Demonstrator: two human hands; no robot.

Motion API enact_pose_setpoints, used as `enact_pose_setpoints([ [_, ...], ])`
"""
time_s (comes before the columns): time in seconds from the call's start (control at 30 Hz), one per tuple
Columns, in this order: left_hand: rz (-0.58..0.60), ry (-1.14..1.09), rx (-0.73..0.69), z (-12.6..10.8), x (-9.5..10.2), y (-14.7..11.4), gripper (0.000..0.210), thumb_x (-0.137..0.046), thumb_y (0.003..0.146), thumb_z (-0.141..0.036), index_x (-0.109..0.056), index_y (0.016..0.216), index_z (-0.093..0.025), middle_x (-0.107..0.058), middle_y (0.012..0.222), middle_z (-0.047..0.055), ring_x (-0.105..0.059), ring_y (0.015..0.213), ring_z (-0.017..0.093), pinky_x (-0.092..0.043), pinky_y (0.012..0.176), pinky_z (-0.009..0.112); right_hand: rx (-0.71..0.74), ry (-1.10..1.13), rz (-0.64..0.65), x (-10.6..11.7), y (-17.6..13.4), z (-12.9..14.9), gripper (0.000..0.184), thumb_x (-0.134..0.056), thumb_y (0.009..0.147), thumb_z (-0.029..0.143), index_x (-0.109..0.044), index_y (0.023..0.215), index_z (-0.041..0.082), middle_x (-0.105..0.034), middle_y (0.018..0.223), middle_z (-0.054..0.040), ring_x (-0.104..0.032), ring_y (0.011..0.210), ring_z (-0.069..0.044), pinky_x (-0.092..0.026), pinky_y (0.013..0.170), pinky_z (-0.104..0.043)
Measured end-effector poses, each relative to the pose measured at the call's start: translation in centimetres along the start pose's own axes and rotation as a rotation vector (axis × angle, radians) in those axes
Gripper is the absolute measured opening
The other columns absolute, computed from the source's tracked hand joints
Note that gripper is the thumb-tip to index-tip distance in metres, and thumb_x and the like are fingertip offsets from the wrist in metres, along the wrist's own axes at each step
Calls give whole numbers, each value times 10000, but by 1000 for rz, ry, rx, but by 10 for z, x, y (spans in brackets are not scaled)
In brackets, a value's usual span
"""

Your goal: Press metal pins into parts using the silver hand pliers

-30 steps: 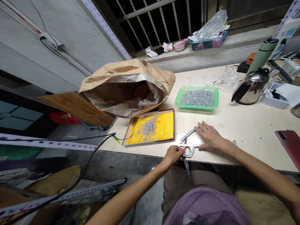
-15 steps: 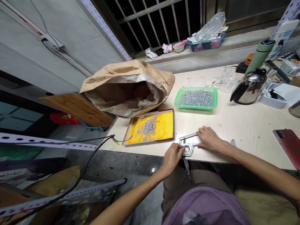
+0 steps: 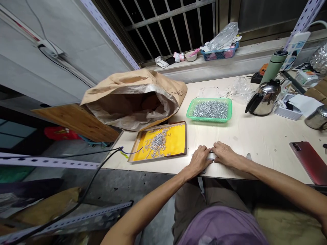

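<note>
Silver spring-handled pliers (image 3: 211, 156) lie near the front edge of the table, mostly covered by my hands. Over the head end, my left hand (image 3: 200, 159) is closed around the pliers. My right hand (image 3: 224, 154) grips the handles from the right, its fingers almost touching the left hand's. Whether a small part sits in the jaws is hidden. To the left is a shallow tray (image 3: 185, 139) lined in yellow, with a heap of small metal pins (image 3: 158, 141). A green plastic basket (image 3: 208, 119) full of similar small metal pieces (image 3: 211, 109) stands behind my hands.
A large brown paper sack (image 3: 143, 80) lies open behind the tray. On the right are a steel kettle (image 3: 267, 98), a green flask (image 3: 274, 66) and a red phone (image 3: 308, 161). A dark cable (image 3: 99, 168) hangs at the left, beyond the table edge.
My left hand has moved from the lower jaw up over the head of the pliers. The handles, spread before, now look pressed together, and my hands are closer. The view has shifted slightly.
</note>
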State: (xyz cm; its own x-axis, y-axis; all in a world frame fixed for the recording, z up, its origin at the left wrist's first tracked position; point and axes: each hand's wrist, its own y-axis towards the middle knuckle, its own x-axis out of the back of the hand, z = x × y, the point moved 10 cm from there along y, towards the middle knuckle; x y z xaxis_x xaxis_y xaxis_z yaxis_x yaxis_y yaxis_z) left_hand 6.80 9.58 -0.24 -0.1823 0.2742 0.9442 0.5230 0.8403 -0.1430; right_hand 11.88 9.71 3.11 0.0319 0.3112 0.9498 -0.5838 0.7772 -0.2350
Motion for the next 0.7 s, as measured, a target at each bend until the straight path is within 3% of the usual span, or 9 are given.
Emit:
enact_pose_setpoints([
  [0.1, -14, -42, 42, 1, 1, 0, 179, -622, 811, -252, -601, 969, -171, -563, 964, 62, -504, 965, 225, -453, 821, 349, 15, 24, -5, -4, 0, 1, 84, -626, 816, 157, -672, 883, 140, -634, 893, -86, -548, 884, -198, -406, 737, -275],
  [0.27, -8, -71, 64, 2, 2, 2, 97, -599, 831, -240, -619, 897, -171, -582, 922, 60, -521, 952, 223, -462, 813, 348, 10, 38, -22, -11, -2, 0, 128, -543, 876, 165, -670, 873, 151, -639, 878, -74, -548, 875, -193, -393, 711, -272],
  [0.37, -82, -74, 69, 3, 2, -2, 202, -595, 833, -254, -598, 1018, -172, -594, 1023, 81, -532, 996, 237, -478, 850, 386, 6, 16, -58, -7, 0, -7, 147, -601, 840, 186, -656, 966, 135, -625, 931, -84, -533, 915, -203, -395, 732, -272],
  [0.43, -200, -87, 61, 2, 2, -10, 288, -554, 853, -234, -547, 1135, -175, -566, 1170, 109, -514, 1098, 255, -467, 918, 436, 48, 28, -88, -1, 4, -11, 274, -683, 782, 251, -639, 1021, 124, -609, 961, -94, -522, 929, -214, -398, 746, -276],
  [0.57, -388, -106, -17, -17, -11, -32, 346, -407, 903, -153, -484, 1239, -169, -475, 1352, 144, -392, 1305, 277, -399, 1034, 500, 168, 116, -51, 2, 13, -18, 233, -623, 832, 329, -657, 961, 137, -604, 910, -88, -534, 869, -196, -394, 762, -281],
  [0.7, -393, -152, -127, -46, -24, -43, 339, -411, 924, -207, -490, 1251, -163, -512, 1332, 143, -389, 1321, 272, -385, 1054, 500, 52, 102, -89, 7, 27, -39, 146, -550, 862, 178, -666, 947, 154, -622, 931, -80, -534, 897, -190, -373, 749, -273],
])
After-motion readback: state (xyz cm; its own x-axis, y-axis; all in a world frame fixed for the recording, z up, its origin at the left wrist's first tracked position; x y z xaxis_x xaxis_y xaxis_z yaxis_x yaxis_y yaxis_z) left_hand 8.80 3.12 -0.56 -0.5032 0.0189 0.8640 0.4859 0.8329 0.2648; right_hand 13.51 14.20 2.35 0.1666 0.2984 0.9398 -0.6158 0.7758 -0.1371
